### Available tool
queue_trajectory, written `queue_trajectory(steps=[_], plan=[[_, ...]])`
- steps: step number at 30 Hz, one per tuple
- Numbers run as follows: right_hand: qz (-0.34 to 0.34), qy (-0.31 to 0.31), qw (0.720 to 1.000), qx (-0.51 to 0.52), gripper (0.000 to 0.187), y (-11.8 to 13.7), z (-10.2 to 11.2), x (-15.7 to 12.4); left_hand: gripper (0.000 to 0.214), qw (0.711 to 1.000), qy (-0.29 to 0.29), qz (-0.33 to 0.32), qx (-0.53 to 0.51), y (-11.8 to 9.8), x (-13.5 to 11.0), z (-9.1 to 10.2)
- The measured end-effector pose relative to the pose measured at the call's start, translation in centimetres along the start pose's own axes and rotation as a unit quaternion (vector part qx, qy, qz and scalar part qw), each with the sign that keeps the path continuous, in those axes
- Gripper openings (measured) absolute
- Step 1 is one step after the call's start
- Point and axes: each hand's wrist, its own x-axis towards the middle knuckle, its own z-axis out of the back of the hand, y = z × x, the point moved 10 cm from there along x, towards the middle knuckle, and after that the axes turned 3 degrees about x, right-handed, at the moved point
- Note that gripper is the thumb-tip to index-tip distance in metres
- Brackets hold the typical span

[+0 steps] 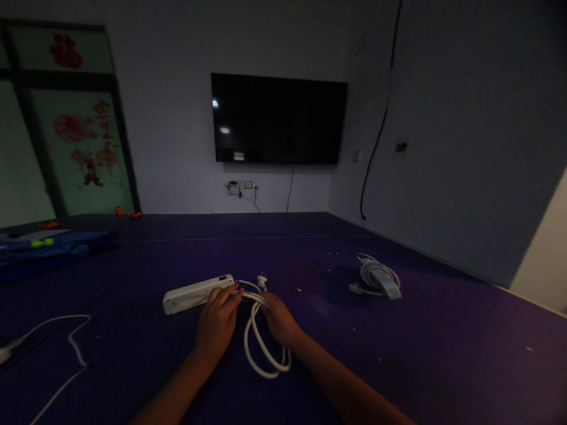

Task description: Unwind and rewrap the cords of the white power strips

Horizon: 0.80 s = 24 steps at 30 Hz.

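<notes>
A white power strip lies on the purple floor mat in front of me. Its white cable is gathered into loops that hang toward me, and its plug sticks up past my fingers. My left hand rests on the near end of the strip, fingers curled over the cable where it leaves the strip. My right hand is closed around the bundle of loops just right of that.
A second power strip wrapped in its own cable lies to the right. Another white cable trails at the far left. A blue object sits at the left edge. A dark television hangs on the far wall.
</notes>
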Motion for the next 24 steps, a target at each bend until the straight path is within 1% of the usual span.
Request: queue_trajectory(steps=[5,10,13,15,17,20,22,24], plan=[[-0.001,0.006,1.000,0.006,0.027,0.6,0.2,0.2,0.045,0.996,0.085,0.035,0.015,0.9,-0.1,-1.6],[0.001,0.004,1.000,0.019,0.025,0.4,0.4,0.3,0.052,0.980,0.190,0.065,0.009,1.7,-0.8,-4.0],[-0.004,-0.011,0.999,0.030,0.026,0.0,0.7,0.2,0.049,0.976,0.204,0.076,-0.016,2.1,-0.9,-4.3],[-0.002,-0.016,0.999,0.036,0.026,-0.1,0.8,0.3,0.047,0.976,0.201,0.075,-0.038,2.2,-0.7,-4.0],[0.008,-0.011,0.999,0.038,0.026,0.2,0.7,0.3,0.047,0.974,0.210,0.063,-0.063,1.9,-0.5,-3.7],[0.025,-0.004,0.999,0.031,0.025,0.7,0.6,0.3,0.048,0.963,0.246,0.057,-0.097,1.7,-0.5,-3.8],[0.032,0.000,0.999,0.028,0.025,1.0,0.5,0.3,0.049,0.952,0.275,0.068,-0.119,1.7,-0.8,-4.2],[0.038,0.001,0.999,0.033,0.023,1.2,0.5,0.3,0.048,0.943,0.288,0.087,-0.140,1.9,-1.1,-4.5]])
